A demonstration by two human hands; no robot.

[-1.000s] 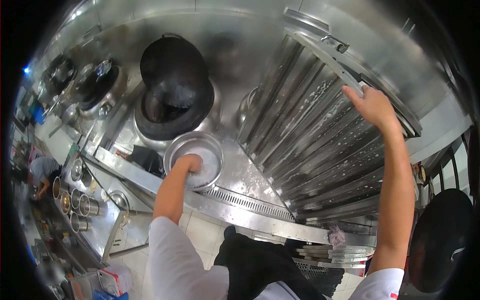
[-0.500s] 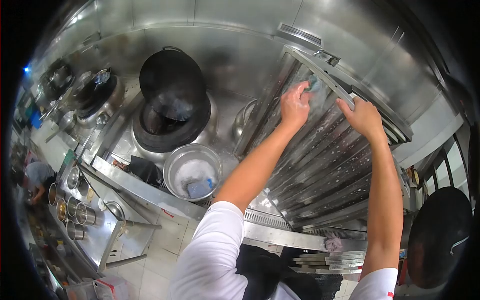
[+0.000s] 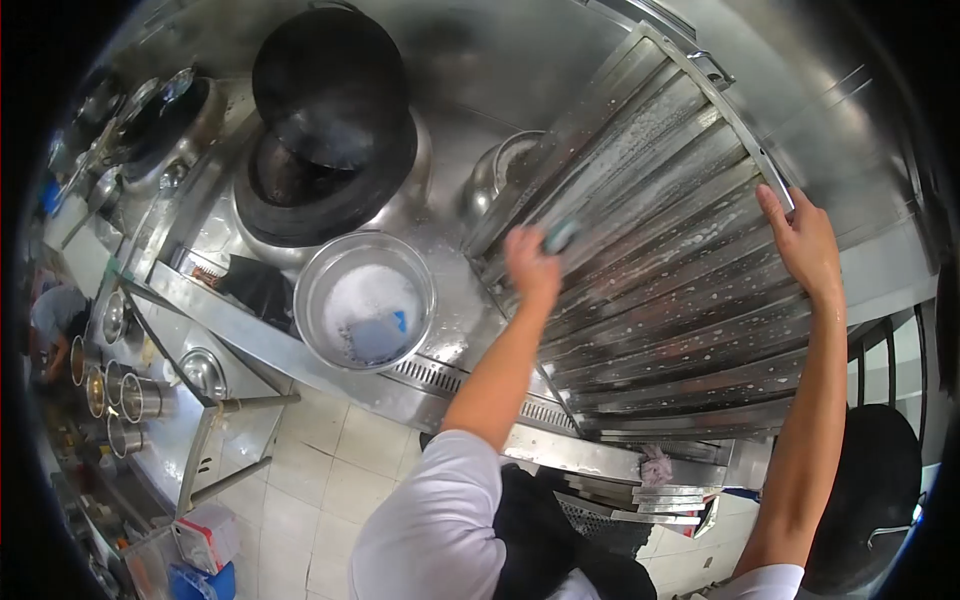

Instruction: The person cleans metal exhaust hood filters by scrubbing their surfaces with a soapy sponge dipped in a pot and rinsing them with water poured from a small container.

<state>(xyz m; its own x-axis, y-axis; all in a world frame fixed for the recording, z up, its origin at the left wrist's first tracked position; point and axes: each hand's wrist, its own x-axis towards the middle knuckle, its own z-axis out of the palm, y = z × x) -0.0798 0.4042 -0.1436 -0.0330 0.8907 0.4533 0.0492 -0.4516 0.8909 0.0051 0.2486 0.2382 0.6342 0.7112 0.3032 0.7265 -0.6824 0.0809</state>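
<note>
A ridged metal panel (image 3: 670, 230), streaked with suds, leans on the steel counter. My left hand (image 3: 532, 265), blurred by motion, is closed on a green scrubbing pad (image 3: 561, 237) at the panel's left part. The top right edge of the panel is gripped by my right hand (image 3: 805, 240), with the thumb on the near side. Left of the panel, a steel basin (image 3: 310, 325) holds foamy water and a grey-blue sponge (image 3: 377, 338).
A black wok (image 3: 330, 85) leans on a round burner (image 3: 300, 225). Another wok (image 3: 865, 480) is at the lower right. Steel pots (image 3: 145, 398) stand on the left table. A co-worker (image 3: 58, 318) bends at the far left.
My left hand has gone from the basin to the panel's top, then down its left side with the pad. My right hand still holds the edge. The view has shifted.
</note>
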